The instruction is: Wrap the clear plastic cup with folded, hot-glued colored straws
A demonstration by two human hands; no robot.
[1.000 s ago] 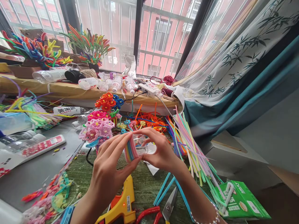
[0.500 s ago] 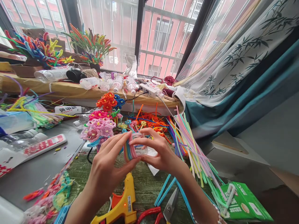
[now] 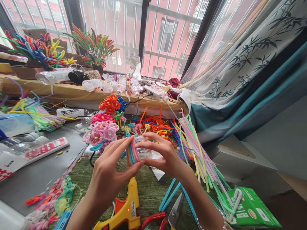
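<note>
Pinches a rainbow-banded clear container (image 3: 133, 153) between left grip (image 3: 106, 167) at nine o'clock and right grip (image 3: 166, 156) at three, with yellow glue gun (image 3: 130, 206) at six.

Strong daylight comes from window (image 3: 143, 35) at back; whole scene rather bright, colours vivid. Pink wall (image 3: 153, 41) outside looks pale, partly washed out. Small white reflections on clear cup (image 3: 145, 154) and on bottles (image 3: 121, 84) along sill. Left hand (image 3: 106, 167) and right hand (image 3: 164, 155) softly shaded on near side, outlines sharp. Lower right corner quite dim. Wide lens stretches edges; white object (image 3: 11, 215) at lower left looks soft.
</note>
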